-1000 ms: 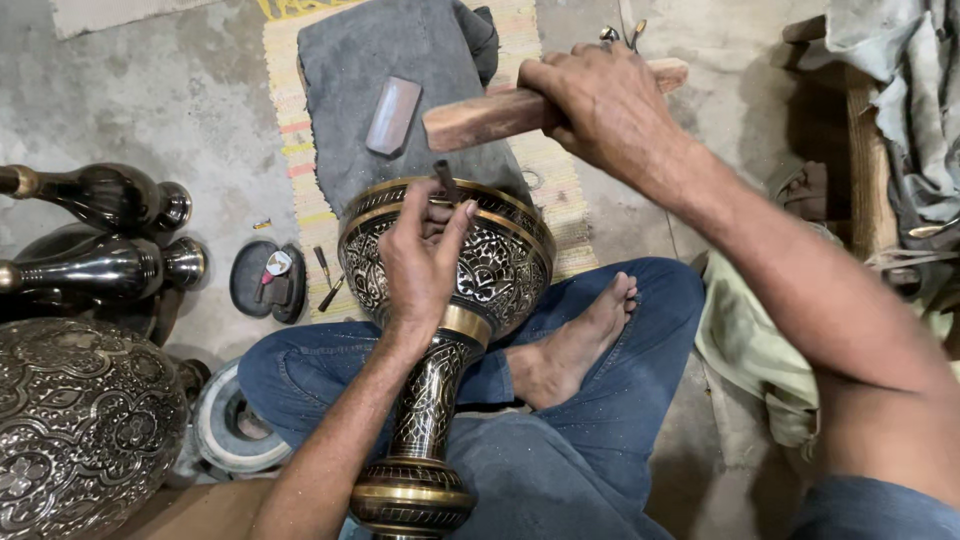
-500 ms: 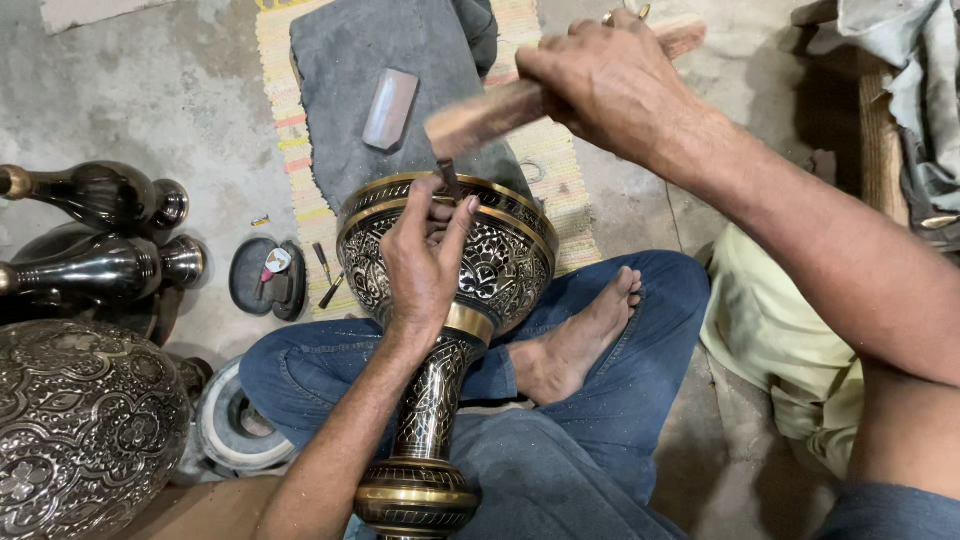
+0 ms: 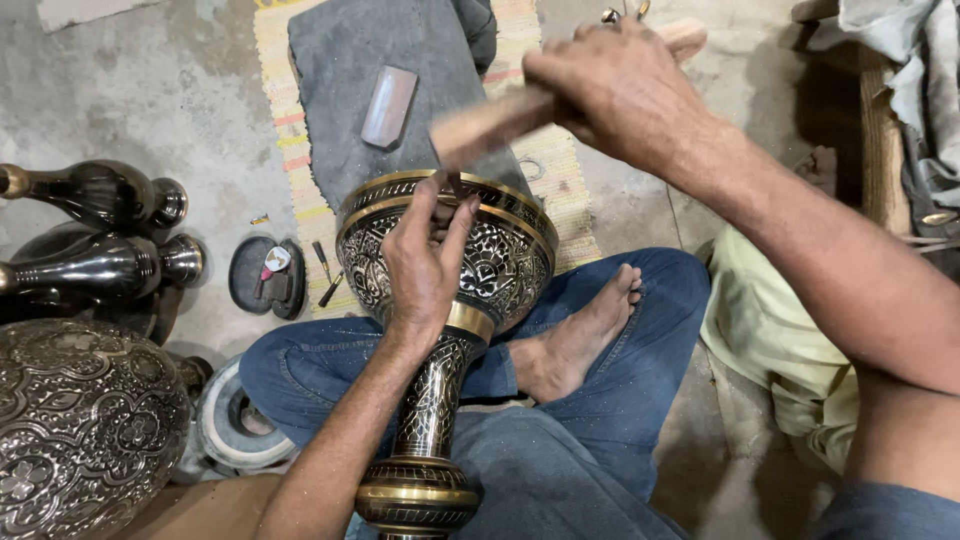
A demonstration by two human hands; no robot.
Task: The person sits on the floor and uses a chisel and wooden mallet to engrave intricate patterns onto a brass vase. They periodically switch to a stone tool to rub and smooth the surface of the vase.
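Observation:
An engraved brass vase (image 3: pixel 500 270) with black inlay lies across my lap, its bowl pointing away from me. My left hand (image 3: pixel 425 265) rests on the bowl and pinches a small metal chisel (image 3: pixel 452 185) against the rim. My right hand (image 3: pixel 620 90) grips a wooden mallet stick (image 3: pixel 490 125), whose near end is right above the chisel head. My bare foot (image 3: pixel 575 345) lies beside the vase stem.
A grey cloth (image 3: pixel 400 60) with a sharpening stone (image 3: pixel 388 105) lies on a striped mat ahead. Dark metal vases (image 3: pixel 95 230) and a large engraved pot (image 3: pixel 80 430) stand at the left. A small black case (image 3: pixel 265 275) and loose tools (image 3: pixel 325 270) lie on the floor.
My right hand has swung the wooden stick down from a raised position onto the chisel. My left hand and the vase have stayed in place.

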